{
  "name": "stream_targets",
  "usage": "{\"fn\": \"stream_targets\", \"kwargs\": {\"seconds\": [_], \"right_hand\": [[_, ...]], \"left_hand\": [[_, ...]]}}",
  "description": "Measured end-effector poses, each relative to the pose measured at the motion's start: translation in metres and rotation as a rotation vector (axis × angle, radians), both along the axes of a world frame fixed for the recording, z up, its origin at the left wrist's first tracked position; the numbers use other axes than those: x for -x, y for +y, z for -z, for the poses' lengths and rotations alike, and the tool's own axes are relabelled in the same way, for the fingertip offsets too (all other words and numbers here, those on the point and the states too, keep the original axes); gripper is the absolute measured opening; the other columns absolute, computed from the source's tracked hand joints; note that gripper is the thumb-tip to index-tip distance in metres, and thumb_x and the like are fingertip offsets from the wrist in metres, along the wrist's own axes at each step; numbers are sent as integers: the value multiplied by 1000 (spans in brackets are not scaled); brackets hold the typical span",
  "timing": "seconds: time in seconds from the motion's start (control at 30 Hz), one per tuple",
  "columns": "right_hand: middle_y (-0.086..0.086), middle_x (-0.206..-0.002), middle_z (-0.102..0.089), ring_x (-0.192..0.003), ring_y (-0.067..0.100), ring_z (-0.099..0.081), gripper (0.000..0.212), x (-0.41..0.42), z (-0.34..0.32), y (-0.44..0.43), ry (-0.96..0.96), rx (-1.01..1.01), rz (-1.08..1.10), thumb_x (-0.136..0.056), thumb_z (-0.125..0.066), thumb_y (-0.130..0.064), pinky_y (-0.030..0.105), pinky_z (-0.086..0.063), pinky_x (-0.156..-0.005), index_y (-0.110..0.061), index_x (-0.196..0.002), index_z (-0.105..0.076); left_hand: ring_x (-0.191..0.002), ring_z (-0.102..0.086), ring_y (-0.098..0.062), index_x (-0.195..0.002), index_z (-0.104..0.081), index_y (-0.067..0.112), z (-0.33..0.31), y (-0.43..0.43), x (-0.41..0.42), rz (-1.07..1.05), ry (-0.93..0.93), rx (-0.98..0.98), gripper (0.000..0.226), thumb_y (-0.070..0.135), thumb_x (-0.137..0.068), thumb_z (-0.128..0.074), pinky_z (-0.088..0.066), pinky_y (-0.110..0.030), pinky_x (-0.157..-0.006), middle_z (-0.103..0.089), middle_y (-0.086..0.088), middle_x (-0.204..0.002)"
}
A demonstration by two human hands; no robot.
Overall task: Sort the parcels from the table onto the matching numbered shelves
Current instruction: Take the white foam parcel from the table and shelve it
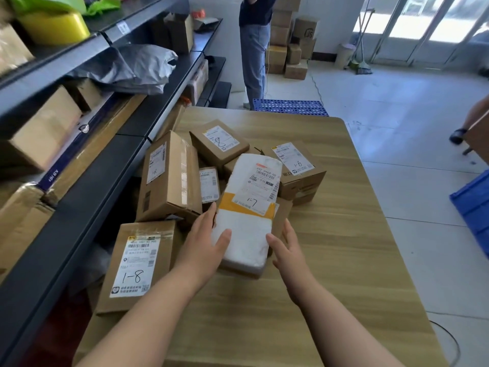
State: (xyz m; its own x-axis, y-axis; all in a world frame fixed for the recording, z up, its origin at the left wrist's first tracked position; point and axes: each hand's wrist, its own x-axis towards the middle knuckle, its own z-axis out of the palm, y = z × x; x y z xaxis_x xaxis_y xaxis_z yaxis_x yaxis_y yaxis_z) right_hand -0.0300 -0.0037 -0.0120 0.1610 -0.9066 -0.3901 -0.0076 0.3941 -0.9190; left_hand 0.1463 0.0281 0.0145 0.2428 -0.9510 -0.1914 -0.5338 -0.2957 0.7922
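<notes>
Two-handed pickup the likely step: left hand [206,239] laid along the near left edge of the white parcel marked 1-7 [251,205], thumb on top, fingers straight; right hand [288,250] at the near right corner, thumb touching, fingers likewise uncurled. Neither clamped on it yet. Best to slide fingers under both long edges, lift level off the brown box beneath [281,217], and keep the soft wrapping from sagging or nudging the heap. Just left, partly over the edge of the wood-grain worktop [344,274], a flat box marked 1-8 [137,263]; beyond it a tall carton [169,178] and more labelled boxes, touching one another. Dark shelves [87,197] along the left, with cartons and a grey bag [127,67]. Farther off, pale tiled floor [397,102], a blue pallet [288,107], a standing person [255,49], stacked cartons [288,46], glass doors [423,22].
</notes>
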Motion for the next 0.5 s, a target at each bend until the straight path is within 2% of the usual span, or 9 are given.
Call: {"fn": "stream_targets", "kwargs": {"seconds": [0.07, 0.1, 0.17, 0.23, 0.3, 0.37, 0.5], "right_hand": [[-20, -119, -46, -102, 0, -50, 67, -3, 1, -2, -29, -16, -21, -97, -54, -22, 17, -41, -78, -29, -152, -17], [-18, -120, -47, -97, -2, -50, 68, -5, 2, -3, -40, -31, -31, -96, -55, -25, 16, -41, -75, -30, -152, -17], [-14, -133, -50, -102, 0, -54, 71, -10, 2, 0, -55, -51, -57, -91, -60, -36, 24, -44, -85, -33, -150, -22], [-13, -132, -57, -108, 6, -60, 67, -12, 5, 6, -67, -40, -90, -79, -59, -44, 35, -48, -94, -38, -142, -36], [-10, -127, -62, -109, 10, -63, 61, -12, 6, 13, -77, -11, -107, -75, -59, -43, 41, -51, -97, -39, -134, -43], [-8, -126, -62, -110, 10, -63, 62, -10, 4, 20, -81, 33, -110, -74, -62, -43, 38, -52, -95, -35, -132, -44], [-12, -123, -63, -109, 3, -62, 58, -8, -6, 38, -86, 130, -101, -78, -62, -34, 19, -52, -83, -29, -132, -45]], "left_hand": [[-125, -37, -8, -153, -16, 29, 1, -3, 3, -80, 169, -20, 65, 33, -98, -51, -27, -22, -97, -35, 9, -144], [-119, -41, -7, -152, -19, 28, 2, -5, 5, -124, 282, -39, 64, 32, -98, -52, -31, -24, -94, -40, 11, -136], [-111, -52, -9, -147, -30, 28, 5, -5, 7, -155, 454, -71, 56, 28, -96, -55, -40, -25, -88, -47, 11, -132], [-107, -58, -7, -137, -42, 30, 13, 0, 10, -118, 485, -71, 47, 25, -93, -60, -46, -20, -82, -58, 6, -129], [-103, -57, 0, -130, -44, 32, 13, 7, 13, -87, 504, -40, 42, 15, -95, -58, -46, -9, -74, -60, 11, -120], [-101, -59, 2, -127, -46, 33, 12, 15, 13, -61, 520, -7, 42, 14, -93, -60, -46, -6, -72, -59, 15, -117], [-109, -58, 4, -125, -46, 43, 9, 34, 6, -25, 504, 34, 58, 42, -71, -67, -46, -11, -82, -58, 15, -124]]}}
